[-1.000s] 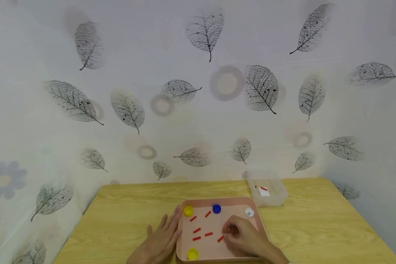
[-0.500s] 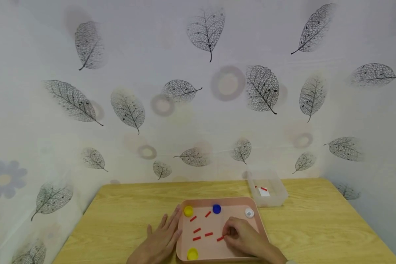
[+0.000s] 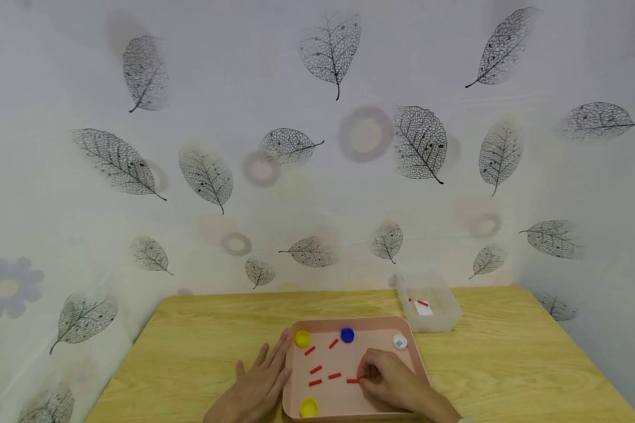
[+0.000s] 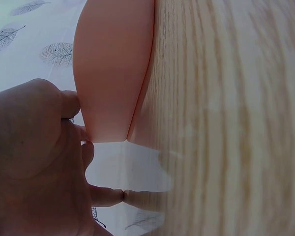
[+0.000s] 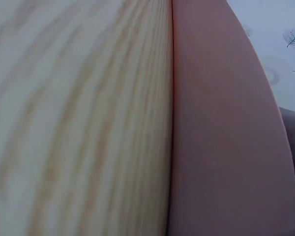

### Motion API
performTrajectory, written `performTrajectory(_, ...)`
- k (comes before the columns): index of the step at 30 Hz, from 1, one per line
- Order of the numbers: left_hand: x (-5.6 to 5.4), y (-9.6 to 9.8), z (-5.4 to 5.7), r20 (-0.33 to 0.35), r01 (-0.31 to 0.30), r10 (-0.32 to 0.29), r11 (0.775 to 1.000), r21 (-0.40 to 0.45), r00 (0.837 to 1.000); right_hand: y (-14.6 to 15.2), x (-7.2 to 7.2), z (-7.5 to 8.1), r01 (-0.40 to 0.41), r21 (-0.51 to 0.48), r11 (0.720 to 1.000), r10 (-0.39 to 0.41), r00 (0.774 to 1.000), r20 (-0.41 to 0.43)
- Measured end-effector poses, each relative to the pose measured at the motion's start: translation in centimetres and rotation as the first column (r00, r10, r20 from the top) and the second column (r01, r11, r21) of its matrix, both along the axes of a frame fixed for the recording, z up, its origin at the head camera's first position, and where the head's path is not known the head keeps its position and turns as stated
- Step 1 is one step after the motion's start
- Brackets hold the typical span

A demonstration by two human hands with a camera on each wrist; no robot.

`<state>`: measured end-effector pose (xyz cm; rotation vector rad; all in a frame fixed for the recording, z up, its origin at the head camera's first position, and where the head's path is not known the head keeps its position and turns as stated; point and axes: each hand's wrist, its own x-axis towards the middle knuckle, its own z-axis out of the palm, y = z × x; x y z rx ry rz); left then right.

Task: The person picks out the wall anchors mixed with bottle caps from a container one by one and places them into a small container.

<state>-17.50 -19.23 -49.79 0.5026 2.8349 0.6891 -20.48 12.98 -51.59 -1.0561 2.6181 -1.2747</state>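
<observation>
A pink tray lies on the wooden table. Over its right half, my right hand pinches the end of a small red stick between thumb and fingertips. That stick lies level, pointing left. My left hand rests against the tray's left side, fingers spread and mostly straight; in the left wrist view, the left hand has its fingertips at the pink wall. Several more red sticks lie scattered in the tray's left half. In the right wrist view the tray wall hides most of the right hand.
Inside the tray are two yellow caps at the left corners, a blue cap at the back and a white cap at back right. A translucent box with red pieces stands behind. A leaf-patterned wall covering borders the table.
The red stick at my right fingertips has swung from slanted to level, and slightly more of it shows. My left hand and the other things have stayed in place.
</observation>
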Motion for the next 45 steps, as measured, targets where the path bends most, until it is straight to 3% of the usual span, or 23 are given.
performTrajectory(7, 0.2, 0.1, 0.1, 0.006, -0.007, 0.007, 1.000, 0.004, 1.000, 0.1, 0.1, 0.1, -0.002, -0.012, 1.000, 0.002, 1.000, -0.004)
performTrajectory(12, 0.1, 0.0, 0.2, 0.000, -0.012, 0.012, 1.000, 0.003, 1.000, 0.5, 0.1, 0.2, 0.040, -0.031, 0.999, -0.040, 0.999, 0.010)
performTrajectory(20, -0.1, 0.1, 0.1, -0.014, -0.007, 0.007, 1.000, 0.002, 1.000, 1.5, 0.2, 0.7, 0.070, -0.051, 0.996, -0.074, 0.994, -0.079)
performTrajectory(26, -0.1, 0.1, 0.0, -0.011, -0.009, 0.009, 1.000, -0.004, 1.000, 1.9, 0.0, 1.2, 0.059, -0.110, 0.992, -0.069, 0.993, -0.098)
performTrajectory(32, 0.1, 0.1, 0.1, -0.011, -0.008, 0.008, 1.000, 0.009, 1.000, 2.4, -0.2, 2.0, 0.103, -0.120, 0.987, -0.121, 0.981, -0.153)
performTrajectory(39, 0.1, 0.1, 0.0, -0.009, -0.010, 0.011, 1.000, 0.013, 1.000, 3.2, -0.6, 3.5, 0.167, -0.101, 0.981, -0.172, 0.984, -0.038)
performTrajectory(45, 0.2, 0.2, 0.0, -0.007, -0.009, 0.009, 1.000, 0.021, 1.000, 3.8, -1.1, 3.9, 0.148, -0.159, 0.976, -0.175, 0.970, -0.171)
